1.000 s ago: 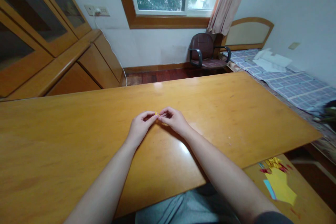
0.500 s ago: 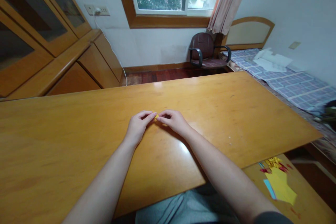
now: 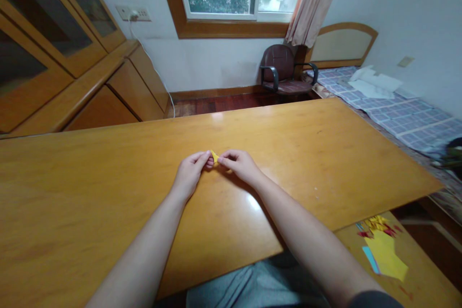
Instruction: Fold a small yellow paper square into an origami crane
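A small piece of folded yellow paper point(image 3: 214, 156) is pinched between my two hands above the middle of the wooden table point(image 3: 108, 202). My left hand point(image 3: 191, 169) grips its left side with thumb and fingers pressed together. From the other side, my right hand point(image 3: 240, 166) holds its right edge between thumb and fingertips. The fingers cover part of the paper, so its full folded shape cannot be made out.
At lower right, a lower surface point(image 3: 361, 245) bears yellow paper sheets point(image 3: 388, 257), a light blue sheet point(image 3: 370, 260) and a pile of small yellow and red pieces point(image 3: 377, 224). A brown armchair point(image 3: 283, 70) and a bed point(image 3: 407, 120) stand beyond the table.
My left thumb and fingers have shifted slightly left and curled, so more of the yellow paper shows between the hands. My right hand has barely moved.
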The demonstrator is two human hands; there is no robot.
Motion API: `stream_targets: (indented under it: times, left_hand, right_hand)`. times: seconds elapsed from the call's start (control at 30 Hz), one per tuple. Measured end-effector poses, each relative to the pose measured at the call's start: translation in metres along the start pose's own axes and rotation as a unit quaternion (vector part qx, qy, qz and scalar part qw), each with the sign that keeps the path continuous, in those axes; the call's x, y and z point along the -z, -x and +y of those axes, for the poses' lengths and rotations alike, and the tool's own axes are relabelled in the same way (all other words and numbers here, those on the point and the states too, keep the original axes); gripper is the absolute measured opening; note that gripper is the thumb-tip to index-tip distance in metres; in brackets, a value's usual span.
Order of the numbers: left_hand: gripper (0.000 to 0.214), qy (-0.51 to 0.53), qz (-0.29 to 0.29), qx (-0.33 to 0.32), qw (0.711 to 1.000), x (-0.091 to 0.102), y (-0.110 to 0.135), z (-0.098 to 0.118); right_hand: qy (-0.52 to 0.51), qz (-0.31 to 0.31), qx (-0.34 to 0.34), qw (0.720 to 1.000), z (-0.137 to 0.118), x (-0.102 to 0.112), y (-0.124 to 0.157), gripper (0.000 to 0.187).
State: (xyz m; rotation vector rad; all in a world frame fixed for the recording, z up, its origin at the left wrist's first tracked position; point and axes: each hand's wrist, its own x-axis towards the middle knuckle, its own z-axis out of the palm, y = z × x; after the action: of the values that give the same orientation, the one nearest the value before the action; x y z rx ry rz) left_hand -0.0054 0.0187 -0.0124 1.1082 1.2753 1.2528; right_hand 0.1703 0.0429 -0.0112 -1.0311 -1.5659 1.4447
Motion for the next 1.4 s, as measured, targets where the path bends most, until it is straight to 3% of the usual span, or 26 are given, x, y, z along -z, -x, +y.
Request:
stream_targets:
  times: [0.1,0.33,0.67,0.97,1.4]
  left_hand:
    - [0.037,0.029,0.000,0.011,1.000,-0.002,0.002,0.004]
    - [0.034,-0.040,0.003,-0.008,0.999,-0.003,0.004,0.007]
    - [0.029,0.035,0.009,0.023,0.999,-0.003,0.005,0.009]
    - [0.025,0.015,0.008,0.004,1.000,-0.002,0.003,0.007]
    - [0.031,0.034,-0.017,0.037,0.999,-0.005,0.007,0.011]
  right_hand:
    - [-0.013,0.003,-0.012,1.000,-0.001,0.000,0.001,0.022]
    - [0.001,-0.010,-0.012,1.000,-0.003,-0.001,0.003,0.026]
    - [-0.002,-0.007,-0.019,1.000,0.001,-0.001,0.002,0.025]
    - [-0.003,0.004,0.012,1.000,0.007,0.000,-0.001,0.026]
    - [-0.046,0.016,0.021,0.999,0.003,0.002,0.000,0.024]
